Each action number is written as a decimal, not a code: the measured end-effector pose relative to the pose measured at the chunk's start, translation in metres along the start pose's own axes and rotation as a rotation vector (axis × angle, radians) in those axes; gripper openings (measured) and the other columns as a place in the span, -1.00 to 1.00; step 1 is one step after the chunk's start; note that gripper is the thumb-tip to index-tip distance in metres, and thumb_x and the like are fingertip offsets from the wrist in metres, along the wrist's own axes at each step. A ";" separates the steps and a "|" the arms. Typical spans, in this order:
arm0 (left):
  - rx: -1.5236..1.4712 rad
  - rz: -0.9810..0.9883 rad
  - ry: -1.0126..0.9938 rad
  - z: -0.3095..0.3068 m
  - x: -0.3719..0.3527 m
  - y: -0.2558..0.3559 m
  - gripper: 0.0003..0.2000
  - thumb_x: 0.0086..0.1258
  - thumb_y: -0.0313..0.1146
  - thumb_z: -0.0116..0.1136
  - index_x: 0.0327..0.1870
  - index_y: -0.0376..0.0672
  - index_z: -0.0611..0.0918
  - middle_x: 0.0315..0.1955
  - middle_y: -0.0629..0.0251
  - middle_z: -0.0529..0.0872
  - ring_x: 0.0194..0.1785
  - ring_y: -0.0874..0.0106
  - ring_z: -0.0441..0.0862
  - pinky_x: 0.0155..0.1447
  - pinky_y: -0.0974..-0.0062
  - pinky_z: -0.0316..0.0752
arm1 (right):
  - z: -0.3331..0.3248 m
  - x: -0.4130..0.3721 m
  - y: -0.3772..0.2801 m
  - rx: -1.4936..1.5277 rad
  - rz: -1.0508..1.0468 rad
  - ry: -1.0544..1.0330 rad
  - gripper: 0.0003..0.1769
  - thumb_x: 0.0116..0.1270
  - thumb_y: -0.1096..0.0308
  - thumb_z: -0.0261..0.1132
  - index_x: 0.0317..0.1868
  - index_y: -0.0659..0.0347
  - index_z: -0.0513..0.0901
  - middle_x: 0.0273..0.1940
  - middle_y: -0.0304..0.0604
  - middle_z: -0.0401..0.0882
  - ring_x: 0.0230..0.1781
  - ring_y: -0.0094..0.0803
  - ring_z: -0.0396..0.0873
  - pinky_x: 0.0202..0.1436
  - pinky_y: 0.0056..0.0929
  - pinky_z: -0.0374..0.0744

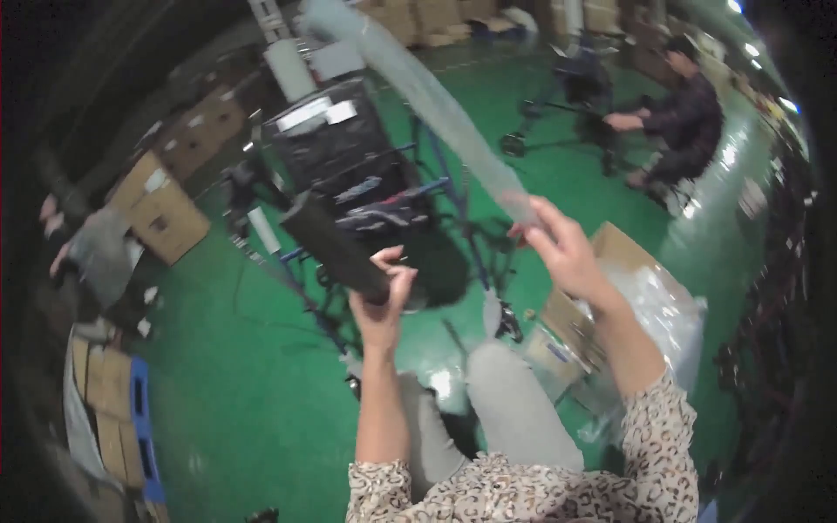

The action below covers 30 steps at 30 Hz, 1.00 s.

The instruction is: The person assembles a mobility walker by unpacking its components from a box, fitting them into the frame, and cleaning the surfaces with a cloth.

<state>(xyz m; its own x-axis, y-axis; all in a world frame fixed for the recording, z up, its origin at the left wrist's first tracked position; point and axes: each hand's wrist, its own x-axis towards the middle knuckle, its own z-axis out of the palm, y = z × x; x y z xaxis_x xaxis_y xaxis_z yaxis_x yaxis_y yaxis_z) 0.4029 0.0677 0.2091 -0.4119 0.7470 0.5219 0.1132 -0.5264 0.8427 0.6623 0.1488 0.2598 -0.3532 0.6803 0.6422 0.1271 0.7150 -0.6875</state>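
My left hand (380, 305) is wrapped round the lower end of a dark, thick padded bar (331, 240), which slants up to the left. In my right hand (562, 248) the fingers pinch the end of a long translucent plastic sleeve (436, 109). The sleeve stretches up and left, blurred, and its far end lies near the top edge. Before me stands a blue-framed wheeled walker (445, 179) with a black fabric bag or seat (336, 144) on it. Whether the dark bar joins the walker is hard to make out.
An open carton with clear plastic (654, 305) lies by my right knee. At the upper right a seated person (689, 109) handles another wheeled frame (571, 87). Cardboard boxes (161, 209) and a blue pallet (144, 427) stand left, where another person (100, 253) is partly visible.
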 end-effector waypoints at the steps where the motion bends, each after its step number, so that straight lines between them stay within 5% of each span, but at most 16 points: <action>1: -0.064 0.039 -0.032 -0.010 0.001 0.002 -0.82 0.22 -0.56 0.22 -0.16 -0.25 0.56 -0.08 0.05 0.68 -0.12 0.39 0.60 -0.07 0.44 0.56 | 0.026 0.000 -0.011 0.141 0.150 -0.050 -0.56 0.42 0.37 0.06 0.29 0.16 0.49 -0.30 -0.25 0.66 -0.42 -0.50 0.52 -0.28 -0.52 0.52; 2: -0.127 0.076 -0.068 -0.021 0.001 0.005 -0.79 0.19 -0.56 0.22 -0.15 -0.25 0.57 -0.01 0.01 0.67 -0.08 0.38 0.60 -0.05 0.44 0.56 | 0.050 -0.001 -0.021 0.272 0.307 -0.109 -0.57 0.43 0.38 0.06 0.29 0.15 0.50 -0.28 -0.26 0.66 -0.40 -0.50 0.52 -0.26 -0.51 0.53; 5: -0.052 0.190 -0.015 -0.057 -0.003 0.032 -0.78 0.18 -0.54 0.24 -0.14 -0.25 0.57 0.01 0.01 0.67 -0.12 0.39 0.60 -0.06 0.45 0.56 | 0.123 0.004 -0.036 0.373 0.332 -0.316 -0.58 0.40 0.38 0.10 0.26 0.11 0.52 -0.26 -0.24 0.67 -0.40 -0.44 0.55 -0.26 -0.50 0.52; 7: -0.003 0.268 0.005 -0.079 -0.009 0.057 -0.77 0.17 -0.52 0.25 -0.14 -0.25 0.58 0.03 0.00 0.67 -0.15 0.40 0.61 -0.06 0.47 0.56 | 0.174 0.002 -0.046 -0.011 -0.068 -0.248 -0.63 0.38 0.37 0.12 0.18 0.09 0.56 -0.36 -0.22 0.63 -0.45 -0.32 0.56 -0.29 -0.42 0.52; 12: -0.127 -0.077 0.147 -0.134 -0.042 0.123 -0.74 0.20 -0.41 0.31 -0.11 -0.24 0.60 -0.03 0.07 0.68 -0.19 0.44 0.61 -0.10 0.52 0.52 | 0.270 -0.004 -0.059 -0.431 -0.431 -0.504 -0.65 0.31 0.35 0.20 0.11 0.16 0.54 -0.32 -0.16 0.58 -0.36 -0.20 0.58 -0.21 -0.33 0.53; 17: 0.180 -0.189 0.518 -0.174 -0.061 0.142 -0.77 0.24 -0.36 0.35 -0.17 -0.24 0.61 -0.22 0.24 0.68 -0.33 0.54 0.54 -0.19 0.59 0.44 | 0.276 -0.017 -0.145 -0.026 -0.385 -0.337 -0.61 0.21 0.35 0.30 0.04 0.23 0.49 -0.21 -0.14 0.56 -0.22 -0.18 0.57 -0.06 -0.27 0.52; 20: 0.161 -0.178 0.615 -0.182 -0.074 0.151 -0.74 0.27 -0.32 0.36 -0.14 -0.24 0.59 -0.25 0.27 0.65 -0.32 0.56 0.53 -0.19 0.59 0.44 | 0.289 -0.039 -0.170 0.111 -0.409 -0.522 -0.51 0.09 0.34 0.40 0.03 0.26 0.47 -0.08 -0.09 0.53 -0.11 -0.19 0.54 0.02 -0.29 0.47; 22: 0.137 -0.178 0.659 -0.181 -0.081 0.155 -0.71 0.30 -0.29 0.37 -0.11 -0.24 0.57 -0.28 0.30 0.62 -0.31 0.57 0.52 -0.18 0.58 0.43 | 0.320 -0.059 -0.163 0.129 -0.454 -0.447 -0.52 0.08 0.34 0.40 0.02 0.24 0.47 -0.18 -0.11 0.58 -0.23 -0.18 0.58 -0.08 -0.34 0.50; 27: 0.013 0.034 0.581 -0.211 -0.099 0.145 -0.74 0.38 -0.24 0.30 -0.09 -0.22 0.59 -0.25 0.32 0.61 -0.28 0.53 0.51 -0.03 0.55 0.44 | 0.343 -0.074 -0.181 0.451 0.158 -0.584 -0.52 0.08 0.42 0.41 0.03 0.21 0.47 -0.29 -0.18 0.62 -0.35 -0.29 0.60 -0.21 -0.42 0.53; 30: 0.344 0.263 0.625 -0.259 -0.109 0.135 -0.63 0.38 -0.21 0.30 0.05 -0.18 0.47 -0.22 0.30 0.57 -0.18 0.51 0.52 -0.03 0.56 0.42 | 0.341 -0.060 -0.196 0.677 0.137 -0.535 -0.53 0.08 0.47 0.41 0.03 0.19 0.47 -0.33 -0.22 0.63 -0.39 -0.38 0.59 -0.26 -0.46 0.53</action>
<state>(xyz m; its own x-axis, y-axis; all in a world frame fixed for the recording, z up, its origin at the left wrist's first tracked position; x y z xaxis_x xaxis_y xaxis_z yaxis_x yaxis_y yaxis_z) 0.2287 -0.1902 0.2311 -0.7563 0.1911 0.6257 0.5119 -0.4228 0.7478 0.3424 -0.0872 0.2408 -0.7845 0.4648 0.4105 -0.3178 0.2671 -0.9098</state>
